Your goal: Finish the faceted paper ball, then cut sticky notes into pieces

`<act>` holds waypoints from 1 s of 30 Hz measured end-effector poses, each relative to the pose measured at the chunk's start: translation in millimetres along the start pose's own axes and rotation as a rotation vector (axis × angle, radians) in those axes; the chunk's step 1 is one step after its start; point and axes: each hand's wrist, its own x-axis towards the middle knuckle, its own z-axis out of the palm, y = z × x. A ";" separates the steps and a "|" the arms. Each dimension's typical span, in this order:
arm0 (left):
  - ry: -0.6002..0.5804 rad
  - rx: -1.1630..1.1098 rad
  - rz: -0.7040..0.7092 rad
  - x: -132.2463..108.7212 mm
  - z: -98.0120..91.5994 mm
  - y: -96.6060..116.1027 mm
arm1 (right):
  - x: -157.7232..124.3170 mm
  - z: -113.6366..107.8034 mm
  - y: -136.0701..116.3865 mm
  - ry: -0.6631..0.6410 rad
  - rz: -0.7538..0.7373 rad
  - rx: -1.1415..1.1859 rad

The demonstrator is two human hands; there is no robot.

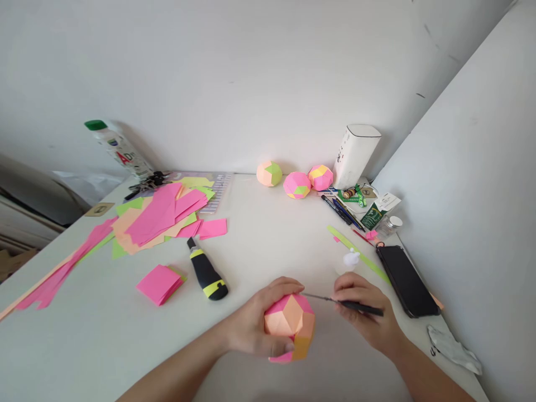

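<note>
My left hand is wrapped around a folded-paper ball of pink, peach and orange facets, its thumb on the near side and fingers over the top. My right hand grips a slim tool with a black handle and a thin metal shaft. The shaft's tip reaches the ball's upper right edge, close to my left fingertips; whether it touches the paper I cannot tell. Just beyond my right hand is a small white fluffy lump, beside a green paper strip.
Paper balls stand by the wall near a white box. At left are a heap of cut paper, a pink paper stack, a utility knife and a bottle. Pens and a phone lie right.
</note>
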 end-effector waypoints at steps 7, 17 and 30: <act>0.032 0.488 0.056 -4.7 -9.4 2.6 | 2.4 -9.8 -8.7 -0.273 -0.254 -0.227; 0.052 0.749 0.169 -5.1 -7.2 3.9 | 7.5 -17.2 -21.9 -0.396 -0.402 -0.557; 0.040 0.655 0.168 -3.5 -7.7 4.5 | 5.5 -19.3 -26.7 -0.424 -0.387 -0.597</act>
